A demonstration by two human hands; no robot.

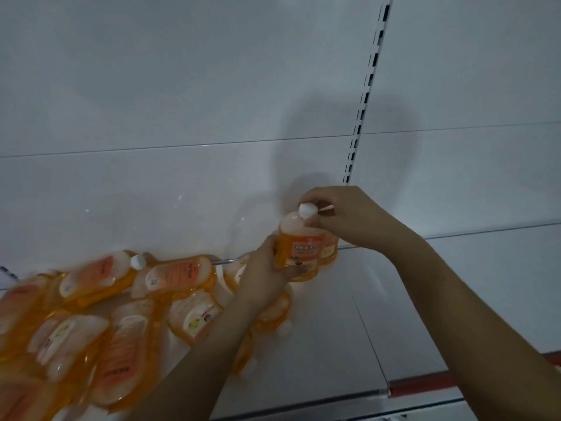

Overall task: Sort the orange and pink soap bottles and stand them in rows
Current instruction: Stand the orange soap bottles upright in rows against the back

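Orange bottle (299,253) upright on the shelf (425,299), at 3 o'clock from the heap of lying bottles (91,305); left hand (267,268) grips its body, right hand (334,214) pinches its white cap (307,209); best seated flat, label forward, touching the standing bottle (329,249) behind.

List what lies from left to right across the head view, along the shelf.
Pile of orange bottles lying flat → left hand gripping the upright orange bottle → right hand at its white cap → slotted shelf upright → bare white shelf.
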